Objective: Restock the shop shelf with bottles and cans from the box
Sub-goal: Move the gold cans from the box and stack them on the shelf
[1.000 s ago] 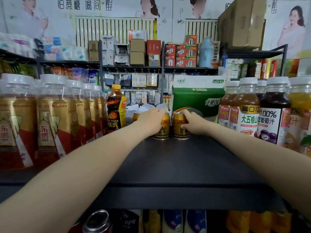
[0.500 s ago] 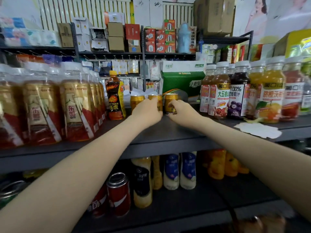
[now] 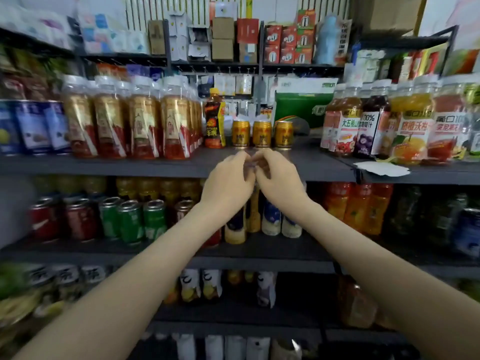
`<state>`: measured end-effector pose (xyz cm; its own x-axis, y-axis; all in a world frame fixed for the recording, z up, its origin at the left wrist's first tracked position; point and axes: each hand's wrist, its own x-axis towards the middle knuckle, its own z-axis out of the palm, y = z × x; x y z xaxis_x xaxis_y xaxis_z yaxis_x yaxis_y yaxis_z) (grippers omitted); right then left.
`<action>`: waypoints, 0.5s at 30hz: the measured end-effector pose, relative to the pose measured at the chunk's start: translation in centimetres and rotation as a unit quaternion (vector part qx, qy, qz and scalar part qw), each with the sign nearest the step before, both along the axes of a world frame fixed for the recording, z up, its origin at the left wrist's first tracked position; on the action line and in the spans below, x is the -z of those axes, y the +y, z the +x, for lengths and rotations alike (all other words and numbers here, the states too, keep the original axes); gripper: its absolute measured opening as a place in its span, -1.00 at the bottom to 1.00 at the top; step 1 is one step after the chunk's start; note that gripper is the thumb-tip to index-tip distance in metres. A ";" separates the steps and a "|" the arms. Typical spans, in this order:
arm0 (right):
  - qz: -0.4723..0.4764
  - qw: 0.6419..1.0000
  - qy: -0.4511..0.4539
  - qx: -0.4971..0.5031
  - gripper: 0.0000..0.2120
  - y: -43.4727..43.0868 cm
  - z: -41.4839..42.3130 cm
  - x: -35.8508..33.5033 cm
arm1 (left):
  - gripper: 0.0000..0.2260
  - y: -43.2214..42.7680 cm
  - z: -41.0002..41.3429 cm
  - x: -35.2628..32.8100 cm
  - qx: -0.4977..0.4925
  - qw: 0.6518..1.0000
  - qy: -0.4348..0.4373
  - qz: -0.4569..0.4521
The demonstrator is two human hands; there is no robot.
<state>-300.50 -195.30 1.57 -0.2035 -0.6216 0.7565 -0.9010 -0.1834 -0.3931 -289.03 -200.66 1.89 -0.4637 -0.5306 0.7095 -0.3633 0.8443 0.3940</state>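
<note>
Three gold cans (image 3: 261,133) stand in row on dark shelf (image 3: 306,158), just right of dark bottle (image 3: 214,120) with yellow-orange label. Can print too blurred to read. At right, juice bottles (image 3: 368,126); one label reads "100%". In front of shelf edge, clear of cans, left hand (image 3: 228,178) and right hand (image 3: 279,175): fingers loosely curled, tips nearly meeting, nothing visibly held.

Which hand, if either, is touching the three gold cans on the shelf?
Apart: neither. In the head view the left hand and right hand sit below the gold cans, whose bases show whole above them on the shelf.
</note>
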 end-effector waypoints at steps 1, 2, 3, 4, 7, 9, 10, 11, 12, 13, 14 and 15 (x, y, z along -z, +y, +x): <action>0.007 1.000 -0.005 -0.021 -0.80 0.9 1.1 1.4 | -0.82 1.0 1.4 1.4 -0.004 1.000 0.003 0.013; 0.020 0.999 -0.014 -0.042 -0.81 1.6 2.2 2.9 | -0.82 1.9 2.8 2.9 -0.012 0.999 -0.002 0.030; 0.038 0.997 -0.025 -0.063 -0.81 2.2 3.5 4.7 | -0.82 2.6 4.5 4.7 -0.026 0.998 -0.012 0.049; 0.059 0.994 -0.035 -0.083 -0.80 2.8 4.9 6.6 | -0.81 3.4 6.2 6.6 -0.043 0.996 -0.024 0.071; 0.145 0.977 -0.061 -0.147 -0.79 3.8 9.5 13.0 | -0.81 5.6 11.9 12.9 -0.106 0.980 -0.061 0.154; 0.212 0.957 -0.079 -0.182 -0.79 4.2 12.8 17.3 | -0.81 7.2 15.5 17.2 -0.151 0.958 -0.107 0.220; 0.243 0.946 -0.082 -0.198 -0.79 4.3 14.5 19.4 | -0.82 8.0 17.2 19.2 -0.170 0.943 -0.127 0.257; 0.273 0.935 -0.080 -0.214 -0.79 4.3 16.2 21.3 | -0.83 8.7 18.9 21.1 -0.185 0.929 -0.140 0.287; 0.301 0.923 -0.076 -0.228 -0.78 4.2 17.8 23.1 | -0.86 9.3 20.4 23.0 -0.200 0.918 -0.151 0.306; 0.329 0.911 -0.067 -0.239 -0.77 4.0 19.4 24.8 | -0.91 9.8 22.0 24.7 -0.214 0.911 -0.158 0.315; 0.355 0.899 -0.057 -0.251 -0.75 3.8 21.0 26.2 | -0.91 10.2 23.6 26.3 -0.229 0.904 -0.165 0.321; 0.374 0.888 -0.048 -0.265 -0.75 3.6 22.7 27.4 | -0.88 10.5 25.1 27.6 -0.245 0.896 -0.170 0.330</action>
<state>-277.84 -191.73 -25.82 0.2255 -0.9703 0.0877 -0.7224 -0.2269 -0.6532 -263.92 -190.14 -25.69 -0.1894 -0.9815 0.0294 -0.8205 0.1747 0.5443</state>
